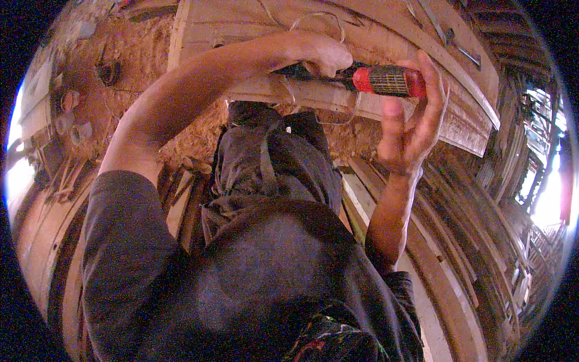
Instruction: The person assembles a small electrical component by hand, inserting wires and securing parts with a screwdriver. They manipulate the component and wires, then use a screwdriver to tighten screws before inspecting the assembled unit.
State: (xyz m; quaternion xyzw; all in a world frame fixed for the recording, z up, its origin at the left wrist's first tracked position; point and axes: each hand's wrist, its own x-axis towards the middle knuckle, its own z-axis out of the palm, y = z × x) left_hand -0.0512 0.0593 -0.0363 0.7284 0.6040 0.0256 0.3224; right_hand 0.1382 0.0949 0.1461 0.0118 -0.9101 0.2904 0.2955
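This is a rough woodworking place, a carpentry yard or timber workshop. Long wooden planks (422, 265) lie stacked at the right, a curved wooden board (386, 36) fills the top, and bare reddish earth ground (139, 54) shows beside scattered wood offcuts (181, 199).

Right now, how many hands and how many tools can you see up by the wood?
Hands: 2, the left hand and the right hand
Screwdrivers: 1, the screwdriver with a red and black handle, held by both hands
Wooden pieces being worked on: 1, the wooden board
Total: 4
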